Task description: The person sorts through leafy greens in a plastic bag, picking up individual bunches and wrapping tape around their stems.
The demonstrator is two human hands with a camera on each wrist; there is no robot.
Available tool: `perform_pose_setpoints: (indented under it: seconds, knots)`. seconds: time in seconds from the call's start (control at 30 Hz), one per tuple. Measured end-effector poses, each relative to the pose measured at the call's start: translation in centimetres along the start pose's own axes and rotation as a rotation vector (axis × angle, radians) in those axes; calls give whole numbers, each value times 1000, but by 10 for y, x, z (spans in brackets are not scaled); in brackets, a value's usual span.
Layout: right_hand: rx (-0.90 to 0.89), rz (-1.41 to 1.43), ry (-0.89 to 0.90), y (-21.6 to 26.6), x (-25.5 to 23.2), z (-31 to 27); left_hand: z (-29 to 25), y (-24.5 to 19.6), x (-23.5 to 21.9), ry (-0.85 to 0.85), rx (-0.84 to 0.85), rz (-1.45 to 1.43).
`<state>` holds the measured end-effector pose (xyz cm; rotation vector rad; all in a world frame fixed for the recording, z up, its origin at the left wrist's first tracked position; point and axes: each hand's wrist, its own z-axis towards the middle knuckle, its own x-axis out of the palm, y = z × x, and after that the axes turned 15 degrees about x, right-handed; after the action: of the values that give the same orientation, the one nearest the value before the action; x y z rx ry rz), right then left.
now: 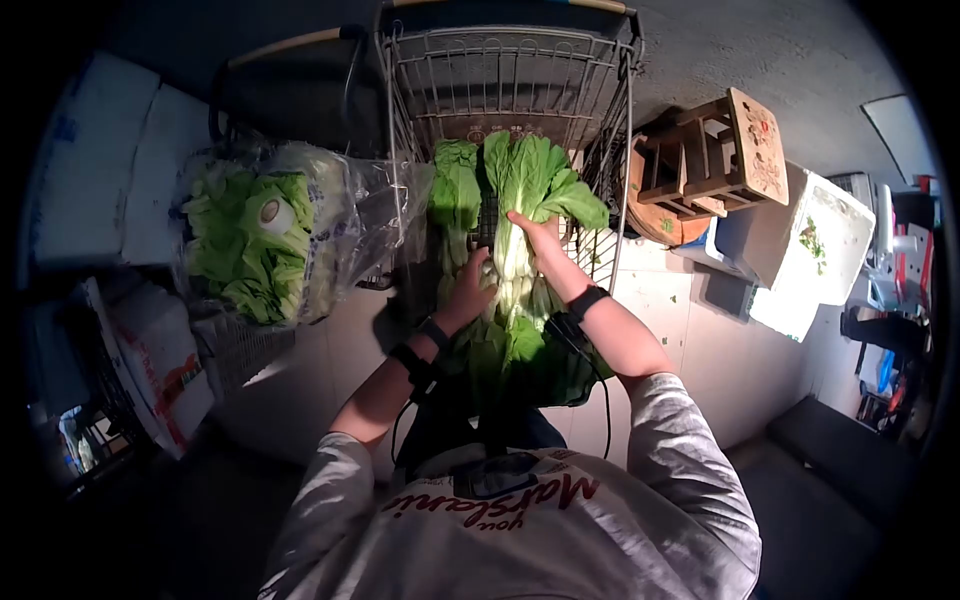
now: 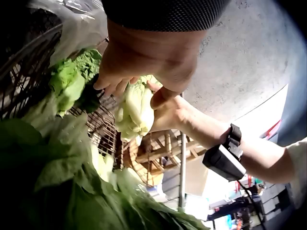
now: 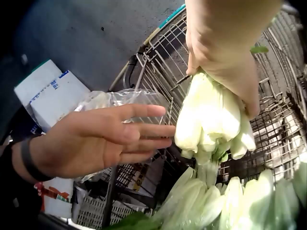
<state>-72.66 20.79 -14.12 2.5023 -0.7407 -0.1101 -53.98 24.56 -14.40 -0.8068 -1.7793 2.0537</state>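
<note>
My right hand [image 1: 538, 238] grips a bunch of leafy greens [image 1: 522, 170] around its pale stalks, above a wire cart [image 1: 510, 95]. In the right wrist view the stalk ends [image 3: 208, 122] hang below the right hand [image 3: 225, 67]. My left hand [image 1: 470, 290] is beside the stalks; its fingers [image 3: 148, 136] are extended, with the palm facing the bunch. Another bunch [image 1: 456, 185] lies in the cart to the left. More greens [image 1: 510, 350] are piled close to my body, their stalks pointing toward the cart.
A clear plastic bag [image 1: 325, 215] of leafy greens with a tape roll [image 1: 275, 214] on it is at the left. Wooden stools [image 1: 755, 150] and a white foam box [image 1: 830, 240] stand at the right. White boxes [image 1: 150, 340] are at the far left.
</note>
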Motion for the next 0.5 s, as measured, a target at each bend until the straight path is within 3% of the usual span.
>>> perform_pose_setpoints:
  seconds: [0.07, 0.1, 0.17, 0.2, 0.23, 0.27, 0.3, 0.37, 0.43, 0.47, 0.5]
  knots:
    - [-247, -50, -109, -14, 14, 58, 3, 12, -4, -4, -57, 83]
    - [-234, -111, -265, -13, 28, 63, 5, 13, -8, 5, -101, 164]
    - [-169, -333, -264, -11, 39, 68, -3, 14, -13, -15, -132, 246]
    - [-290, -415, -246, -23, 38, 86, -6, 4, -17, -30, -183, 243]
    - [-177, -340, -133, -33, 40, 100, -10, -3, -24, -46, -234, 241]
    - [6, -418, -91, -42, 39, 126, -21, 4, -29, -67, -132, 317]
    - [181, -505, -47, -44, 36, 144, -29, -1, -35, -84, -144, 324]
    - [146, -616, -127, -39, 41, 117, -42, -27, -59, -174, -142, 68]
    - [-154, -376, 0, -71, 23, 166, -53, -47, -82, -259, -123, -2]
    - [-114, -486, -45, -35, 50, 97, -71, -64, -118, -278, -125, -171]
    - [-41, -434, -14, -20, 45, 74, -79, -78, -132, -248, -135, -347]
